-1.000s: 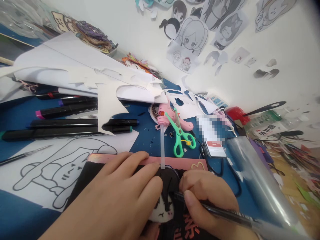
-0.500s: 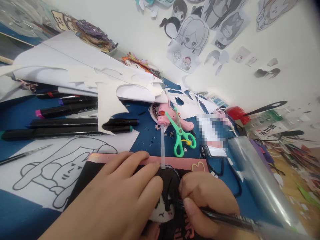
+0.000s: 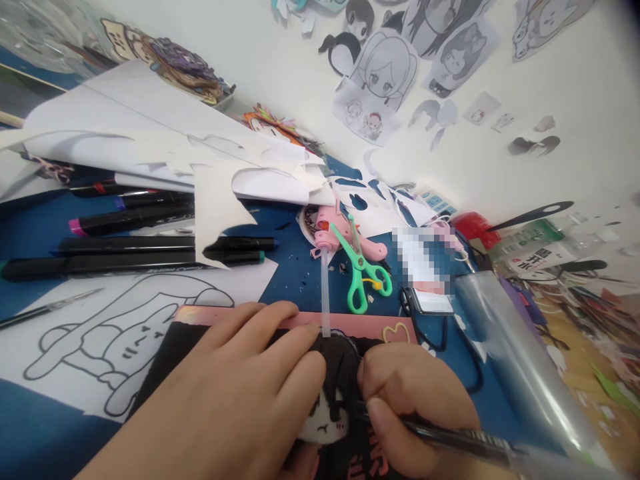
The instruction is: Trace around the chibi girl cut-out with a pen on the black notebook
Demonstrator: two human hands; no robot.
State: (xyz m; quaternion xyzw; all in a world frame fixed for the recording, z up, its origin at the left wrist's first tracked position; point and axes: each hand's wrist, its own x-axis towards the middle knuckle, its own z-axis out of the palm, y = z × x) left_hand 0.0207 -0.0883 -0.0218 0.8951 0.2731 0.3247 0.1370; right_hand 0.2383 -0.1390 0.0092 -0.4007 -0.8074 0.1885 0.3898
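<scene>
Left hand (image 3: 250, 387) is lying open, palm down, across the black-and-pink panel (image 3: 165, 340). Cartoon head (image 3: 325, 427) is showing between both hands. Right hand (image 3: 425, 393) is gripping a black pen (image 3: 450, 435) near its hair; a finger slip could be streaking the pale cheek.
</scene>
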